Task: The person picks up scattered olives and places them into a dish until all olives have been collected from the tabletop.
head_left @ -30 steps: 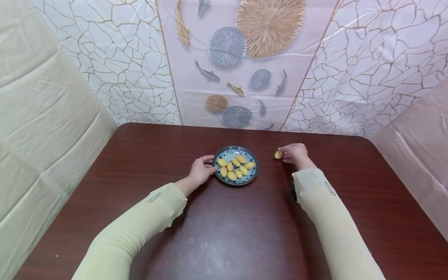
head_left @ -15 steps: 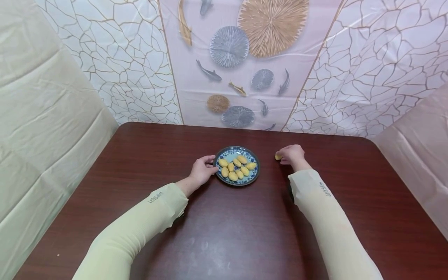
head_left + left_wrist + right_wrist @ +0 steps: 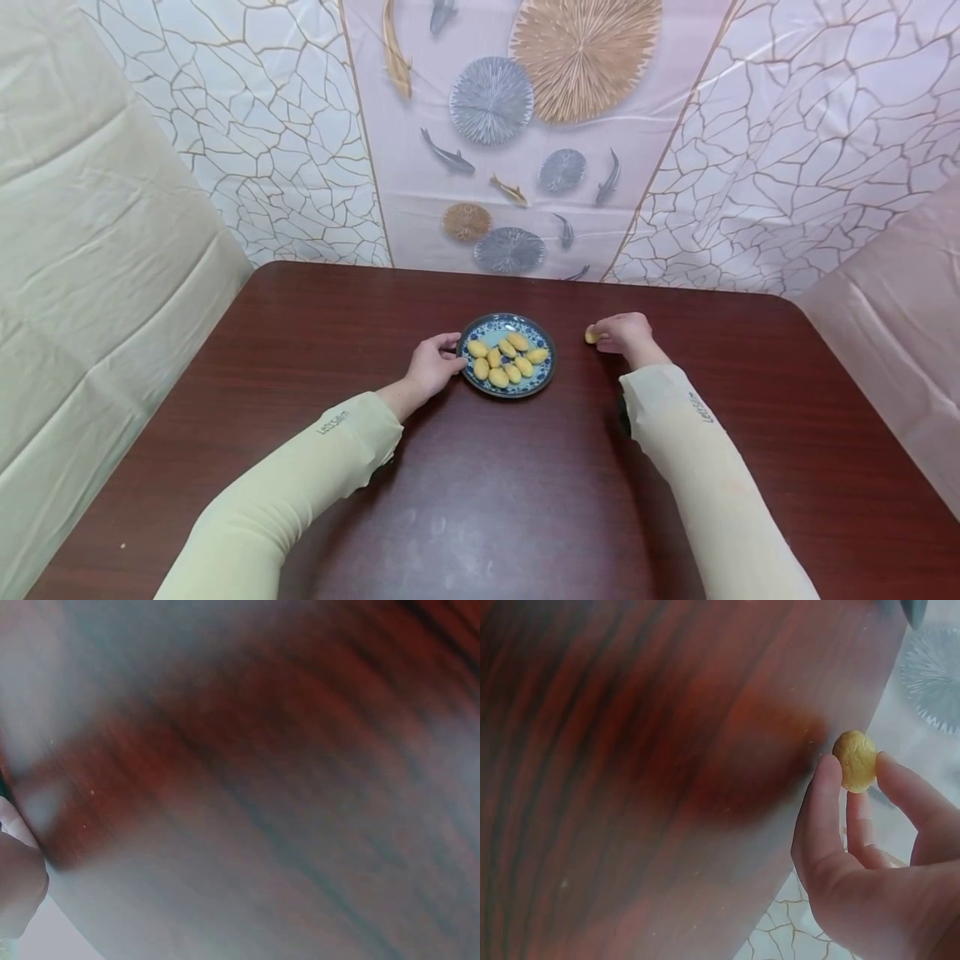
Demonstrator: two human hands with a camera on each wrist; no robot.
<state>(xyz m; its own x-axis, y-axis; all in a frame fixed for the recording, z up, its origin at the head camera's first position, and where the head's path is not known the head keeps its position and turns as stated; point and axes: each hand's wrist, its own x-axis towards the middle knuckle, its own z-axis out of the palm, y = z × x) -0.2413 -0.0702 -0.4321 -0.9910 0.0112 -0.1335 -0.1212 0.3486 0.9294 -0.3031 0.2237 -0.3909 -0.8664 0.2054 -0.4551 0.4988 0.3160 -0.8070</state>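
A round blue-and-white patterned plate (image 3: 503, 390) stands towards the back of the table, with several small yellow oval pieces (image 3: 498, 377) lying on it. The left hand (image 3: 432, 367) holds the plate's left rim, thumb over the edge. In the left wrist view only part of that hand (image 3: 21, 889) shows at the left border. To the right of the plate, the right hand (image 3: 626, 333) pinches one more yellow oval piece (image 3: 856, 761) between fingertips and thumb. Its skin looks slightly wrinkled. In the head view this piece is half hidden by the fingers.
The dark reddish-brown table (image 3: 450, 475) has a glossy surface and rounded far corners. Behind it hangs a patterned cloth (image 3: 517, 175) with fish and round motifs. Plain pale cloths (image 3: 97, 300) line the sides.
The right hand has shifted slightly left, towards the plate, and the yellow piece in it has turned between its fingers. The left hand stays at the plate's rim.
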